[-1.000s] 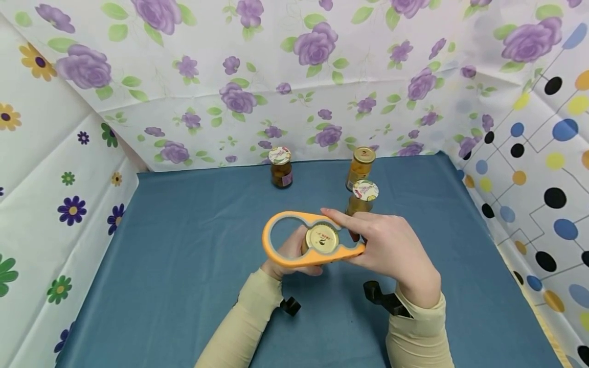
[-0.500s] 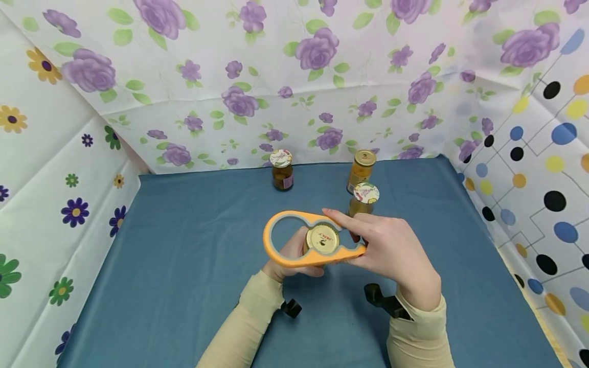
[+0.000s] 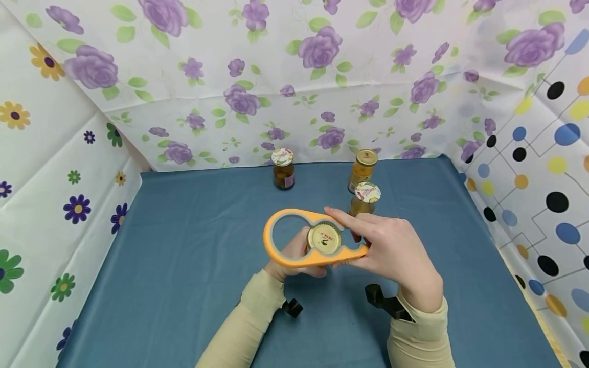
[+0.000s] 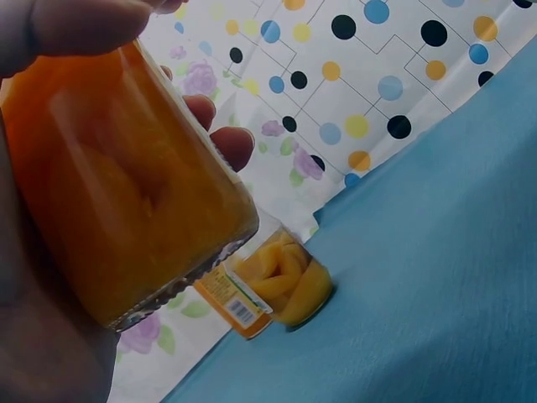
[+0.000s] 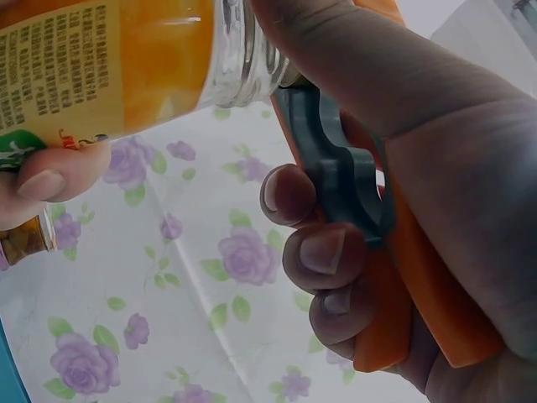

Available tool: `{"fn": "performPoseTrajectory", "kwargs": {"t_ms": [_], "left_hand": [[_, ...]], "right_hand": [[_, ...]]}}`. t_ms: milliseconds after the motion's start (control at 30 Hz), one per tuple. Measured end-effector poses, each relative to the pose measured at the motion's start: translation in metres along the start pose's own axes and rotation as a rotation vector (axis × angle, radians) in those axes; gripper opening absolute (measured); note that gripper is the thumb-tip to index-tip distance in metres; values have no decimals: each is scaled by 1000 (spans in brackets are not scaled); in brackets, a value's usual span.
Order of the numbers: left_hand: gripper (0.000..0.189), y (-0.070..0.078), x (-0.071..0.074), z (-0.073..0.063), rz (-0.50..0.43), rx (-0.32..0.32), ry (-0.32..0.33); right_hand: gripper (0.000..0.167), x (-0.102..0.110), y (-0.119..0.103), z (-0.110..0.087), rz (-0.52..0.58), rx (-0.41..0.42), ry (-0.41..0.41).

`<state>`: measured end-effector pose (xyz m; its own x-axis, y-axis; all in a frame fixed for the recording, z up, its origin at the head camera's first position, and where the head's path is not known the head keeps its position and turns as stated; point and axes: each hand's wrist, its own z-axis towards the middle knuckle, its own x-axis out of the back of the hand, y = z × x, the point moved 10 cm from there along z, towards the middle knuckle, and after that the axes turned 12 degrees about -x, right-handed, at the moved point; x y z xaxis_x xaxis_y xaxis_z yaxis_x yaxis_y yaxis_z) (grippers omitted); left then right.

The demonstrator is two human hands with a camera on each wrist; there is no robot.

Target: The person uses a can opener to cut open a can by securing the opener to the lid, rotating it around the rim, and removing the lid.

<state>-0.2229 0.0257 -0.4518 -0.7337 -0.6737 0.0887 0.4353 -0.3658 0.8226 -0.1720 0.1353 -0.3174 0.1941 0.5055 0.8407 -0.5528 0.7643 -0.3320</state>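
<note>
My left hand (image 3: 279, 269) grips a glass jar (image 4: 126, 185) of orange fruit, its fingers wrapped round the body. The left wrist view shows the jar's base raised above the cloth. A gold lid (image 3: 324, 238) tops it, framed by the grey-lined notches of an orange jar opener (image 3: 268, 238). My right hand (image 3: 393, 245) squeezes the opener's two handles (image 5: 384, 311), with fingers curled under one and the palm against the other. A yellow printed label (image 5: 63, 71) faces the right wrist camera. The opener's wide loop extends to the left over my left thumb.
A dark jar (image 3: 284, 176) with a white patterned lid stands at the back. Behind my right hand are a gold-lidded jar of orange fruit (image 3: 362, 171) and a white-lidded jar (image 3: 363, 202). Blue cloth (image 3: 198, 255) covers the table; patterned sheets (image 3: 239, 97) enclose it.
Both hands keep the same grip on the jar and the opener. The head view has shifted slightly.
</note>
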Motion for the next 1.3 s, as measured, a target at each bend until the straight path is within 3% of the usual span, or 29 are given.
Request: {"fn": "performPoseTrajectory", "kwargs": {"t_ms": [300, 567, 800, 900, 1067, 1300], "left_hand": [[38, 6, 13, 1, 158, -59, 47], [43, 11, 43, -13, 321, -6, 106], [51, 17, 82, -48, 386, 103, 234], [49, 33, 95, -58, 422, 99, 277], [55, 57, 114, -77, 463, 154, 378], [61, 57, 154, -116, 554, 242, 552]], "right_hand": [[95, 8, -4, -1, 24, 18, 41], [94, 9, -4, -1, 20, 24, 49], [93, 8, -2, -1, 12, 15, 41], [93, 6, -1, -1, 10, 11, 29], [92, 4, -1, -1, 9, 13, 14], [99, 1, -1, 0, -9, 10, 5]]}}
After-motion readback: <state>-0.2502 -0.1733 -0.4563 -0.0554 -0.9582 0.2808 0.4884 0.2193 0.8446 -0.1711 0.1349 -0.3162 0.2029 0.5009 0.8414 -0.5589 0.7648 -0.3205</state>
